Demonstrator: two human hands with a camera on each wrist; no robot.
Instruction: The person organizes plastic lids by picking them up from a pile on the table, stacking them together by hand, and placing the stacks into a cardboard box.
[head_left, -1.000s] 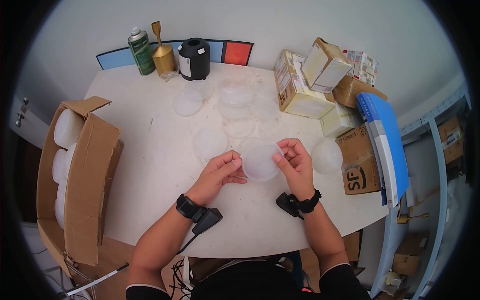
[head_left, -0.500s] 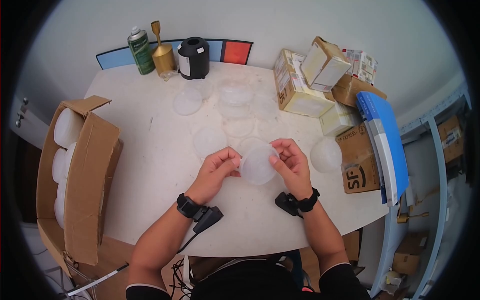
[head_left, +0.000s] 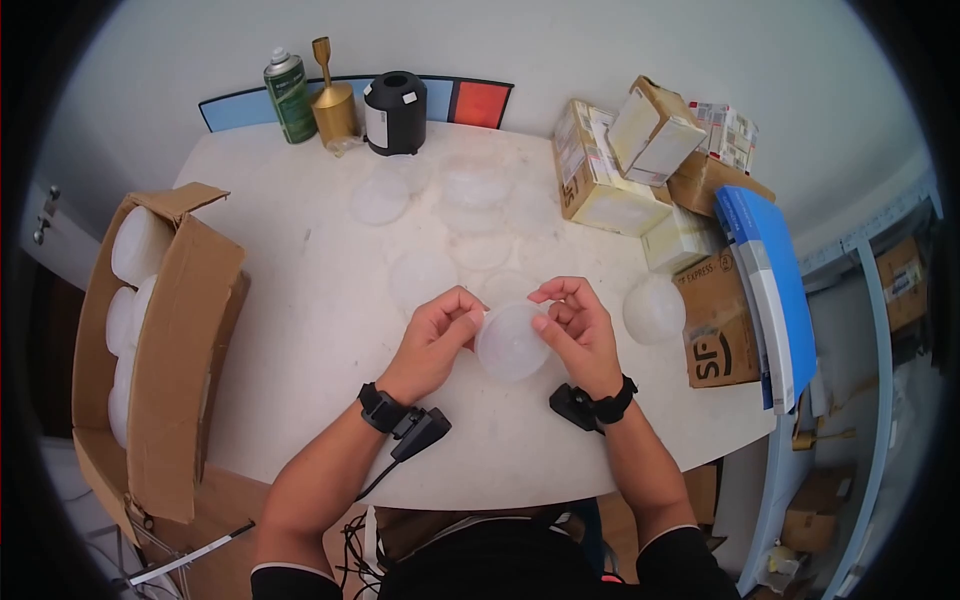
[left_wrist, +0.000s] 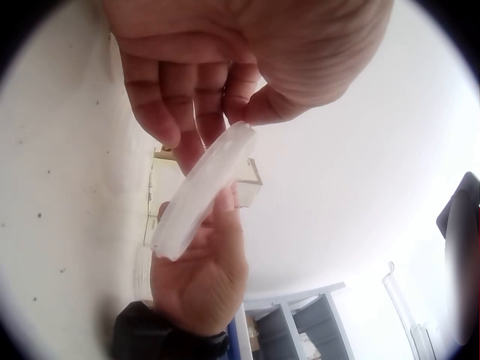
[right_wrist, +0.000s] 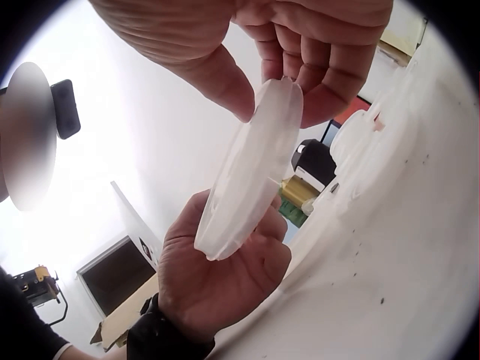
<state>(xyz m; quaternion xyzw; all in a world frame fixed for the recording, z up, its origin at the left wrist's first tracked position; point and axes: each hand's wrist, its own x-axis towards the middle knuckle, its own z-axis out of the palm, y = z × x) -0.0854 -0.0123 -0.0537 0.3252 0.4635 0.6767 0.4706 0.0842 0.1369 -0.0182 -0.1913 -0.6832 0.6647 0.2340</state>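
Observation:
A round, shallow, translucent plastic lid (head_left: 514, 345) is held up between both hands, close over the white table. My left hand (head_left: 435, 340) pinches its left edge between thumb and fingers. On the opposite edge my right hand (head_left: 583, 335) has its thumb on the near face and fingers behind. Both wrist views show the lid side-on and tilted, with its rim and side wall facing the cameras; the lid (left_wrist: 202, 195) spans from one hand to the other. A clear round bowl (head_left: 655, 310) rests on the table to the right.
Several clear lids and bowls (head_left: 475, 185) lie across the table (head_left: 300, 330) beyond the hands. An open cardboard box (head_left: 185, 370) with white bowls stands left. Boxes (head_left: 610, 190) and a blue binder (head_left: 765, 290) line the right. A spray can (head_left: 290, 100) stands at the back.
The lid has moved slightly towards the body and turned so more of its face shows. The right index finger has lifted and straightened a little; both hands stay at the edges.

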